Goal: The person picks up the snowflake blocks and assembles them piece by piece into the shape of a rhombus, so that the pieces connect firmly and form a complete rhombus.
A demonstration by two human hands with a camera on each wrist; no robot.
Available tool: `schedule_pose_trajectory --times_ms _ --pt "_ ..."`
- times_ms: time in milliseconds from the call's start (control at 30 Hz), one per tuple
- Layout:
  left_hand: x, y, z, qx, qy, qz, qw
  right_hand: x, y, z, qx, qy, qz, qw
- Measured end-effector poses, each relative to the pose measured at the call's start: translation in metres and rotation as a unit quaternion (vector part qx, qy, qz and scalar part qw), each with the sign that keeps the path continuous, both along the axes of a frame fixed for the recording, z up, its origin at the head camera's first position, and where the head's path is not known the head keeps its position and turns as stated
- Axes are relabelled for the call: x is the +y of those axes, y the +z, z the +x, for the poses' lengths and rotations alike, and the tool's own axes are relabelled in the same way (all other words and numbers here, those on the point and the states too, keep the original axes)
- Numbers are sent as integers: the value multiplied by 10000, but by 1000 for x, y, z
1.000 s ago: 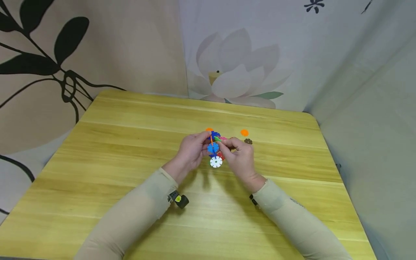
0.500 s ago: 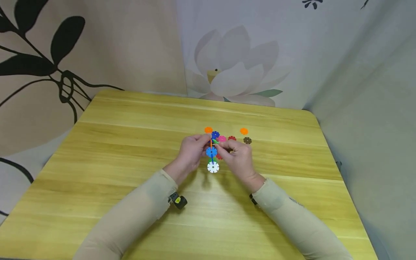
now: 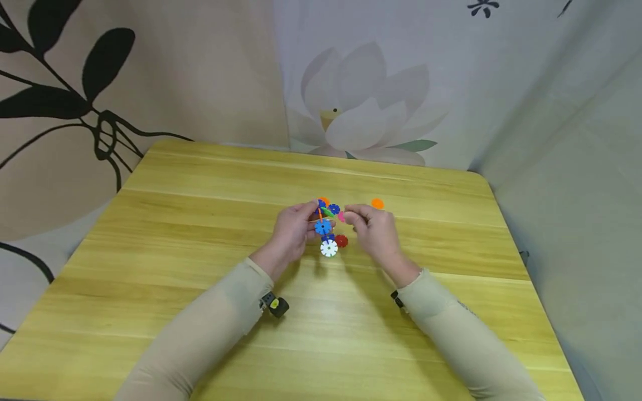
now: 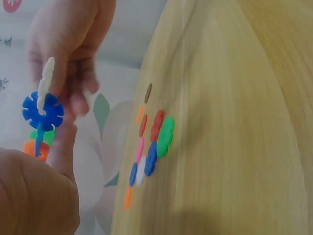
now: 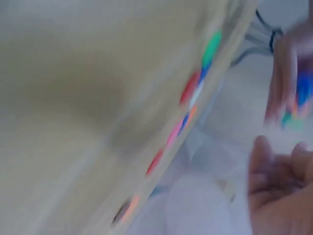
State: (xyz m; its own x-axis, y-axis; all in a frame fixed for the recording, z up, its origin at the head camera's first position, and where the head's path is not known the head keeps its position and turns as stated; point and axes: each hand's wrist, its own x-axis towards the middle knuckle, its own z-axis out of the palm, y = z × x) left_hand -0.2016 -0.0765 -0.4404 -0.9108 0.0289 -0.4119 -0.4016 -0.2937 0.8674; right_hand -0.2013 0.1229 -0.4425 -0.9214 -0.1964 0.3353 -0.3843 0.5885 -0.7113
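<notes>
My left hand (image 3: 291, 236) pinches the top of a chain of notched plastic discs in the head view. A light blue disc (image 3: 322, 226) hangs mid-chain and a white disc (image 3: 329, 248) at its lower end. A green disc (image 3: 327, 212) juts from the upper part, beside an orange disc seen edge-on. In the left wrist view a dark blue disc (image 4: 29, 111) links to the white one. My right hand (image 3: 378, 234) is apart from the chain on its right, fingers loosely bent, with nothing visible between them. The right wrist view is blurred.
Loose discs lie on the wooden table (image 3: 200, 223) beyond and under the hands: an orange disc (image 3: 377, 204), a red disc (image 3: 341, 241) and a blue disc (image 3: 334, 209). The left wrist view also shows a green disc (image 4: 166, 136) and a brown disc (image 4: 148, 93). Printed curtains stand behind the table.
My right hand has let go of the green disc and moved away to the right. The green disc stays on the chain, which has shifted slightly up and left in my left hand.
</notes>
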Motion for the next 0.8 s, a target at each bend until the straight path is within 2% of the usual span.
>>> schedule_pose_trajectory --times_ms 100,233,333,433,600,800 --pt "-4 0 -2 -129 -61 31 9999 31 4 -18 -1077 -389 681 9911" --pt "-11 -4 -2 -251 -161 149 9994 65 1 -40 -1874 -416 1688 9668" --pt "-14 -6 -2 -279 -222 238 9991 74 -5 -47 -2027 -266 2172 9545" --pt "-14 -7 -1 -297 -284 243 9989 74 -12 -52 -2021 -259 2434 9483" --pt "-11 -8 0 -420 -321 324 9981 74 -19 -56 -2039 -492 2511 9450" --pt "-11 -10 1 -425 -237 361 9982 75 -18 -57 -2333 -481 2132 9475"
